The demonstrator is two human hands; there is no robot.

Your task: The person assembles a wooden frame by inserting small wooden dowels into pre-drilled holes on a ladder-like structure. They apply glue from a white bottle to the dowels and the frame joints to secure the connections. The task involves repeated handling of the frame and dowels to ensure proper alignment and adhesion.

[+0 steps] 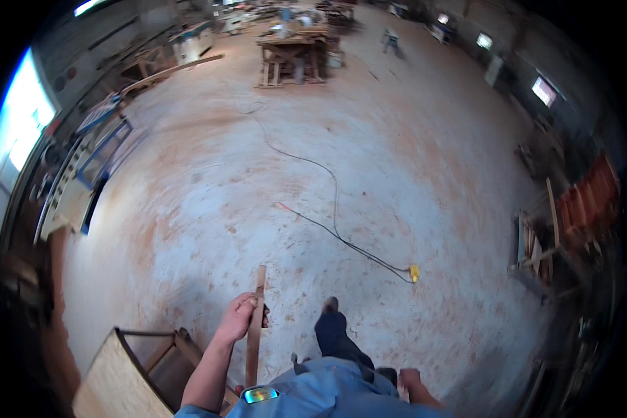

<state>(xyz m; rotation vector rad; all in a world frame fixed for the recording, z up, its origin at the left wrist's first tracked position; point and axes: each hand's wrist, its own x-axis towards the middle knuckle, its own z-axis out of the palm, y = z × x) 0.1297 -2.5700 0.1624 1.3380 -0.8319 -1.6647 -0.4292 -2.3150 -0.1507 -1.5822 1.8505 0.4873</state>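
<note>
My left hand [237, 318] is closed around a narrow wooden strip [253, 352], which it carries in front of my left side. The strip's upper end points away from me over the floor, and its lower end reaches back toward my blue shirt [327, 390]. A small dark patch shows just beyond the strip beside my fingers; I cannot make out what it is. At the lower edge, my right hand [410, 381] hangs by my right hip, its fingers hidden. A dark shape lies beside it, too unclear to name.
A wooden frame with a pale panel [115, 380] stands close at my left. Across the floor a dark cable [336, 209] runs to a yellow box [414, 272]. Machinery [73, 191] lines the left, a loaded workbench [292, 52] stands ahead, and reddish wooden pieces [589, 198] stand right.
</note>
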